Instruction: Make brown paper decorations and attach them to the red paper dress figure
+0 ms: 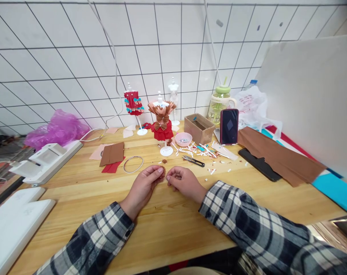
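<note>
My left hand (145, 184) rests on the wooden table (76, 214) with its fingers pinched round a small folded brown paper piece (162, 172). My right hand (183, 181) lies just beside it, fingers curled in a pinch close to the same piece; what it holds, if anything, is too small to see. Both sleeves are plaid. Behind the hands stands a small mannequin in a red and brown paper dress (162, 123) on a white stand. A pair of black thread snips (194, 161) lies to its right.
A second paper-dress mannequin (133, 104), a bare white one (173, 91), a cardboard box (199, 128), a pink bowl (183, 139), an upright phone (229, 126), a green bottle (221, 101), brown paper sheets (276, 156), a wire ring (133, 164), paper scraps and a purple bag (57, 130) crowd the back.
</note>
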Tool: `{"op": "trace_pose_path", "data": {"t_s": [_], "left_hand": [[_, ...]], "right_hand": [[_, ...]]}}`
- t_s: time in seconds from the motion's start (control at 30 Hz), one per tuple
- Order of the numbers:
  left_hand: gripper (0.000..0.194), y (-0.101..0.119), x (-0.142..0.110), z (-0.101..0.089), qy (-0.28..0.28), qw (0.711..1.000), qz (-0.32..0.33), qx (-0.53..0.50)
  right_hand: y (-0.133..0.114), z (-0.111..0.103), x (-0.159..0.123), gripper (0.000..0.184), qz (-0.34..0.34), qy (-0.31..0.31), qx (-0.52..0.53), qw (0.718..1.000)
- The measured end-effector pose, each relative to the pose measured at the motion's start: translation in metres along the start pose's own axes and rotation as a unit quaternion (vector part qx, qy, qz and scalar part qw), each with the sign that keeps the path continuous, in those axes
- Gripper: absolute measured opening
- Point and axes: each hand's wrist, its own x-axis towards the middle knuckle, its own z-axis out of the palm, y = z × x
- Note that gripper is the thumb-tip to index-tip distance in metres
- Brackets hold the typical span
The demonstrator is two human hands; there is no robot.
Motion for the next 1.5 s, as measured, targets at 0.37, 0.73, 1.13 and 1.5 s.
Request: {"op": "trace_pose_path", "data": {"t_s": [0.37,0.73,1.13,1.5], "left_hand": [[0.021,-0.001,0.0,0.001,-0.022,0.999,0.0,0.045],[0.018,-0.001,0.0,-0.003,-0.042,0.999,-0.019,-0.013],[0.016,0.001,0.002,-0.006,-0.012,0.999,-0.033,-0.02],[0.024,0.001,0.002,-0.005,-0.021,0.998,-0.033,0.055]], "right_hand": [[0.0,-0.002,0.0,0.017,0.001,0.004,0.027,1.0],[-0.001,-0.003,0.0,0.012,-0.039,0.035,-0.042,0.998],[0.0,-0.014,0.002,0.011,-0.105,0.08,-0.149,0.98],[-0.001,-0.018,0.0,0.008,-0.14,0.073,-0.255,0.954]]}}
